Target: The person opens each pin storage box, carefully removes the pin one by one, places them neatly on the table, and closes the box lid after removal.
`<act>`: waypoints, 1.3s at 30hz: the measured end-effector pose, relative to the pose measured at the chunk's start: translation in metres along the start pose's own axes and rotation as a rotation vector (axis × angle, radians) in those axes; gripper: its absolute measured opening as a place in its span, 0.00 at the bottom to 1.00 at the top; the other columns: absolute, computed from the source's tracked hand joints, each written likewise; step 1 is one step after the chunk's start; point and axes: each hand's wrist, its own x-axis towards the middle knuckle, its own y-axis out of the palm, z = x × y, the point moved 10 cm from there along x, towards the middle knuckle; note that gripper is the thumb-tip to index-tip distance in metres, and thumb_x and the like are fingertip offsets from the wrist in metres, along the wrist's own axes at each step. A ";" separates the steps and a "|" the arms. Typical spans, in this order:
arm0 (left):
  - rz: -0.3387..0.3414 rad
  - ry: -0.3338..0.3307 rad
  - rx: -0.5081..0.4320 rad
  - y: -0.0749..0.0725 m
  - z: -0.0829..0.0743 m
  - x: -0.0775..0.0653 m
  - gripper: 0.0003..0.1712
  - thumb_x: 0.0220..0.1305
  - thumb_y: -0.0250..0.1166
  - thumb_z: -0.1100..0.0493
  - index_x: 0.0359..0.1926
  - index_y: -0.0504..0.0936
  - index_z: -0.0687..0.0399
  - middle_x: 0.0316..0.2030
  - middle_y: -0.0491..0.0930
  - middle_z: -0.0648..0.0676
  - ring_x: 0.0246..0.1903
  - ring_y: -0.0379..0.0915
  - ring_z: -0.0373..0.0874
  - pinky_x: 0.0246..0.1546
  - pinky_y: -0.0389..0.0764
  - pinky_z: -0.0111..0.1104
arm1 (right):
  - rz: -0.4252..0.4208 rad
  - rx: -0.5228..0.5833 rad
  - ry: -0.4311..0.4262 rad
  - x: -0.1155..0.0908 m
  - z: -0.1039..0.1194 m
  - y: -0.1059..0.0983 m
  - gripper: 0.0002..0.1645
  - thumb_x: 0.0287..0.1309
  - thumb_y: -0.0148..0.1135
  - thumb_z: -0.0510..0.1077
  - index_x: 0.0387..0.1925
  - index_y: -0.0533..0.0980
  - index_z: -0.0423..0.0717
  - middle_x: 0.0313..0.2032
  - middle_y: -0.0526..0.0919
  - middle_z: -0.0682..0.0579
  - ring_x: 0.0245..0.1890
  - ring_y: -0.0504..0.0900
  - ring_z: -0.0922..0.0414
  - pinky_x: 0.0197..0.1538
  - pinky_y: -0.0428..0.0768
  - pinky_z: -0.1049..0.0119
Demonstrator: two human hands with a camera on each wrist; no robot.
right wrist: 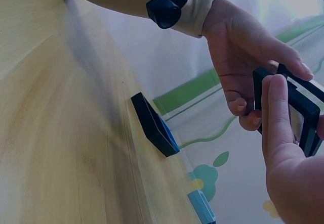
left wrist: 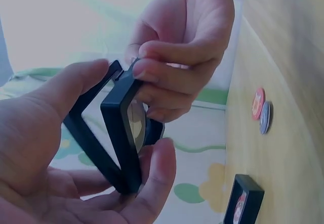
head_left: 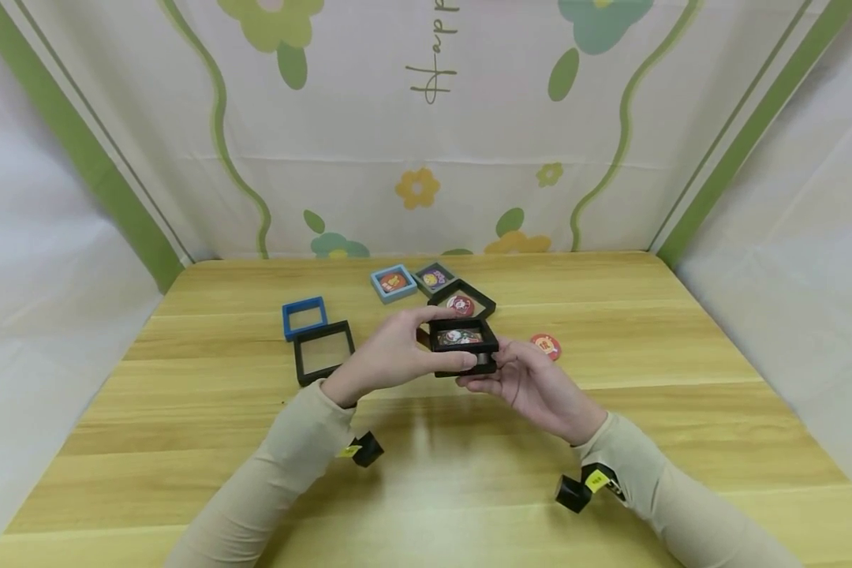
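Above the middle of the table, both hands hold a black display frame (head_left: 490, 341) with its two halves swung apart in a V. A round printed badge (head_left: 460, 337) shows in the frame's window. The left hand (head_left: 397, 351) grips the frame from its left side, thumb on one edge and fingers around the opposite one, as the left wrist view shows. At the right corner, the right hand (head_left: 539, 386) pinches the frame between thumb and fingers. In the right wrist view, its straight-looking fingers (right wrist: 277, 113) lie against the frame, and part of the frame is hidden behind them.
Behind the hands lie a black frame (head_left: 487, 304) with a red badge, a grey frame (head_left: 426, 270) and a light-blue frame (head_left: 383, 297). To the left are a blue frame (head_left: 285, 322) and a larger black frame (head_left: 299, 363). A red badge (head_left: 545, 345) lies right; a bluish disc (left wrist: 266, 118) touches it.
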 end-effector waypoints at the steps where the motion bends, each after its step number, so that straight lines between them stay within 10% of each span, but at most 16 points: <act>1: -0.005 -0.008 -0.005 0.000 0.001 0.000 0.39 0.54 0.74 0.40 0.66 0.75 0.44 0.46 0.78 0.51 0.33 0.80 0.48 0.31 0.80 0.39 | 0.004 0.002 -0.002 0.000 0.000 0.000 0.26 0.70 0.35 0.35 0.65 0.60 0.25 0.57 0.74 0.34 0.52 0.79 0.43 0.59 0.73 0.55; 12: -0.040 -0.108 -0.099 -0.002 0.011 -0.002 0.41 0.53 0.70 0.31 0.64 0.77 0.43 0.56 0.75 0.45 0.49 0.75 0.42 0.49 0.75 0.45 | 0.023 -0.042 -0.003 0.001 -0.002 0.000 0.24 0.71 0.35 0.34 0.63 0.64 0.27 0.59 0.73 0.35 0.53 0.79 0.42 0.60 0.72 0.52; 39: 0.008 -0.218 -0.380 0.007 0.020 0.000 0.33 0.69 0.56 0.37 0.56 0.77 0.62 0.46 0.80 0.58 0.45 0.77 0.49 0.41 0.82 0.42 | -0.065 -0.100 0.063 0.001 -0.011 -0.008 0.26 0.68 0.41 0.32 0.64 0.61 0.21 0.60 0.69 0.30 0.52 0.79 0.41 0.58 0.73 0.51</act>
